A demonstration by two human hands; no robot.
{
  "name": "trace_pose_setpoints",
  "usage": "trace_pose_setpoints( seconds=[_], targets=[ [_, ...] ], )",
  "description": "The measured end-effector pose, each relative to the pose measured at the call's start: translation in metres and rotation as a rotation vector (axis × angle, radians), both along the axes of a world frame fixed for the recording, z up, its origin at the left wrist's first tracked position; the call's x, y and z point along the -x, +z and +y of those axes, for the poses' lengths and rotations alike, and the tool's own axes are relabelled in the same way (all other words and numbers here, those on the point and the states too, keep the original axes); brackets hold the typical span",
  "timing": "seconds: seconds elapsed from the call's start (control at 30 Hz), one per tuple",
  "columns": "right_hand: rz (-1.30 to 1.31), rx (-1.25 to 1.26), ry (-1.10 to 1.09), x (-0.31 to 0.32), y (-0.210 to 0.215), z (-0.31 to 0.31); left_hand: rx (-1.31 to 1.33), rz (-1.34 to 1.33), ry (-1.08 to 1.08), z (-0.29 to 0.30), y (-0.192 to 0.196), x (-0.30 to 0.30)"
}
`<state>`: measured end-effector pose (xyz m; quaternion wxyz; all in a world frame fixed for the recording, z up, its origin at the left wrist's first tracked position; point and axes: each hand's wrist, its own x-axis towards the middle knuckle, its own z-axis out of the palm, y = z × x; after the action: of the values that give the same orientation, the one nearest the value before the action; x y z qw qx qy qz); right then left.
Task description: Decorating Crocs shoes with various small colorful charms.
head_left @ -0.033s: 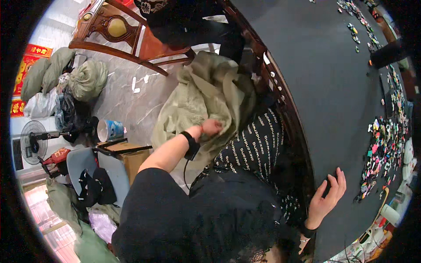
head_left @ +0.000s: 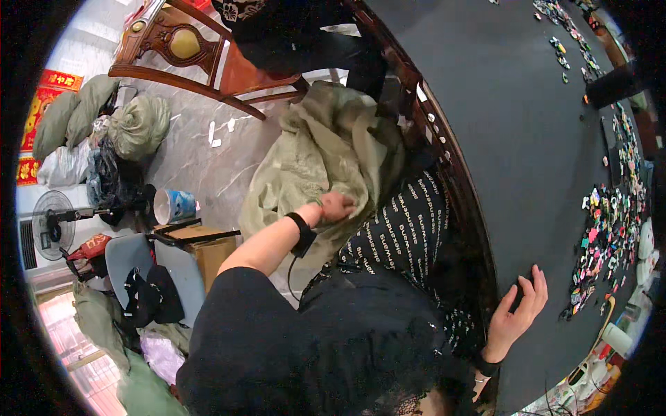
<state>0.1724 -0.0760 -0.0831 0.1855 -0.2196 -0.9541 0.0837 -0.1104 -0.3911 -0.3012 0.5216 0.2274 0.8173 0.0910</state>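
Observation:
A large olive-green woven sack (head_left: pixel 298 163) stands crumpled on the floor beside my legs, its mouth loose and folded. My left hand (head_left: pixel 336 206) is at the near edge of the sack, its fingers bent over a fold of the fabric; the fingertips are partly lost in the cloth. A black band with a small box and a cable sits on that wrist. My right hand (head_left: pixel 519 312) lies on the dark grey tabletop (head_left: pixel 513 173) with its fingers stretched out, holding nothing. What the sack contains is hidden.
Many small colourful pieces (head_left: pixel 603 243) lie heaped along the table's right side. A seated person's dark-clothed leg (head_left: pixel 340 59) and a carved wooden chair (head_left: pixel 187 45) are beyond the sack. Leftward are a bucket (head_left: pixel 173 206), a cardboard box (head_left: pixel 214 256), a grey chair (head_left: pixel 128 267) and a fan (head_left: pixel 55 225).
My left hand has shifted slightly right and down along the sack's edge, and its fingers reach out further. My right hand has stayed on the table.

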Motion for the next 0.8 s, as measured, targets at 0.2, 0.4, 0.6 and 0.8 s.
trace_pose_setpoints(
  seconds=[0.2, 0.4, 0.6, 0.8],
  targets=[
    [0.020, 0.024, 0.013, 0.002, 0.003, 0.001, -0.375, 0.223, 0.351, -0.078, -0.054, -0.047],
    [0.022, 0.006, 0.011, 0.002, 0.002, 0.002, 0.055, 0.233, 0.937, -0.107, -0.023, -0.010],
    [0.029, 0.011, 0.001, 0.001, 0.002, 0.000, 0.078, 1.112, 0.083, -0.085, -0.040, 0.036],
    [0.015, -0.003, -0.016, 0.004, 0.001, -0.001, 0.017, 0.497, 0.782, -0.033, -0.151, 0.101]
  ],
)
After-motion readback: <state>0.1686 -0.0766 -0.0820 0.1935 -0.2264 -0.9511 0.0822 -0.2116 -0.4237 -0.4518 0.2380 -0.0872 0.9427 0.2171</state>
